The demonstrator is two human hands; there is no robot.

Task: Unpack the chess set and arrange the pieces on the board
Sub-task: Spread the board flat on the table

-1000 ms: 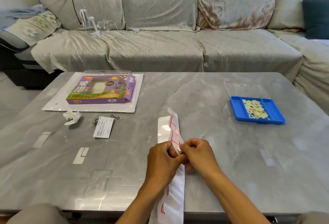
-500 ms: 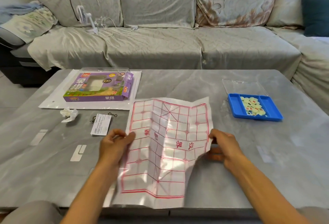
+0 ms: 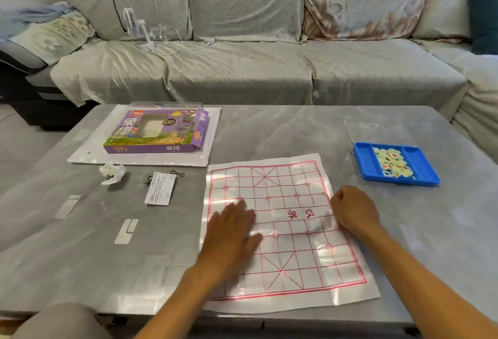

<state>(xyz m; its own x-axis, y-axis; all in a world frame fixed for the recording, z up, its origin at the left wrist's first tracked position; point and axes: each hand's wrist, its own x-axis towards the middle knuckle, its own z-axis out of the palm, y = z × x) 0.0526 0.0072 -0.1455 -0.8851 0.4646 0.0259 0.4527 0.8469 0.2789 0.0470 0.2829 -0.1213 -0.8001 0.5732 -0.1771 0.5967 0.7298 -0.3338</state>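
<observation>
The white paper board (image 3: 291,204) with a red grid lies unfolded and flat on the grey table (image 3: 283,134), near the front edge. My left hand (image 3: 233,233) rests palm down on the board's left half, fingers spread and blurred. My right hand (image 3: 353,209) sits at the board's right edge with its fingers curled in, holding nothing that I can see. A blue tray (image 3: 420,174) at the right holds several pale round pieces (image 3: 392,163) with red and dark marks. No piece stands on the board.
A purple game box (image 3: 156,134) lies on a white plastic bag (image 3: 89,155) at the back left. A crumpled tissue (image 3: 111,173), a small paper tag (image 3: 160,191) with metal hooks and a clear lid (image 3: 377,131) behind the tray also lie on the table. A grey sofa stands beyond.
The folded strip was opened out into a full sheet, then laid flat on the table. My left hand moved from the sheet's edge onto its surface; my right hand let go of the right edge.
</observation>
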